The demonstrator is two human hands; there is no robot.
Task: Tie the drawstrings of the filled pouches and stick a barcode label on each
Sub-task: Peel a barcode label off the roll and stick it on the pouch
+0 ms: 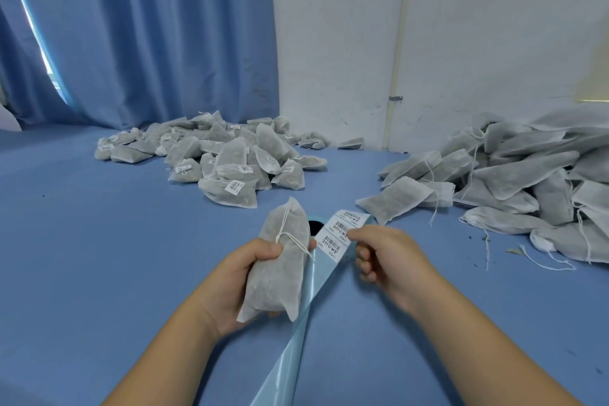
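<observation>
Gripping a filled drawstring pouch [280,273], greyish contents showing through, the left hand [244,277] holds it above the tabletop [99,241]. The right hand [385,260] pinches a barcode label [341,228] on its backing strip [296,339]. Beyond lie labelled pouches [224,158] left, unlabelled pouches [527,181] right.

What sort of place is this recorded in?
Probably a small packing workroom: a blue table carries one heap of labelled pouches and another of unlabelled pouches; the left hand grips a pouch, the right hand pinches a barcode label strip.

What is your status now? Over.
Left grip holds pouch, drawstring tied. Right grip pinches barcode label on liner strip. Nothing in the way.
</observation>
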